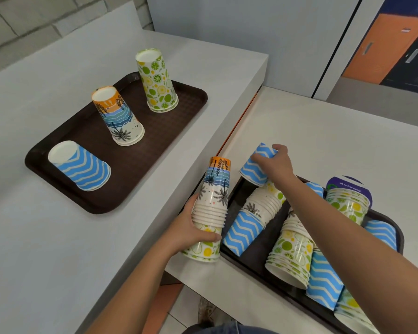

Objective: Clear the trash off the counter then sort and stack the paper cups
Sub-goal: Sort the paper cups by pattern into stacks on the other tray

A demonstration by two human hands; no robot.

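Left hand [194, 231]: closed around the lower part of a mixed stack of inverted cups [211, 208], palm-tree prints on top, a citrus-print cup at the bottom; the stack stands at the near edge of the lower counter [311, 131].

Right hand [274, 165]: fingers wrapped over a single blue zigzag cup [256, 166], tilted, held just above the far end of the near tray [239, 189].

Below and right of that grip, in the near tray: loose zigzag, citrus and palm cups and short stacks, lying and leaning against each other; exact count cannot be told.

Far left of both grips, on the raised counter [58, 237]: a second brown tray [155, 131] holding three separate upside-down piles, zigzag pile [82, 167], palm pile [117, 116], citrus pile [157, 80].
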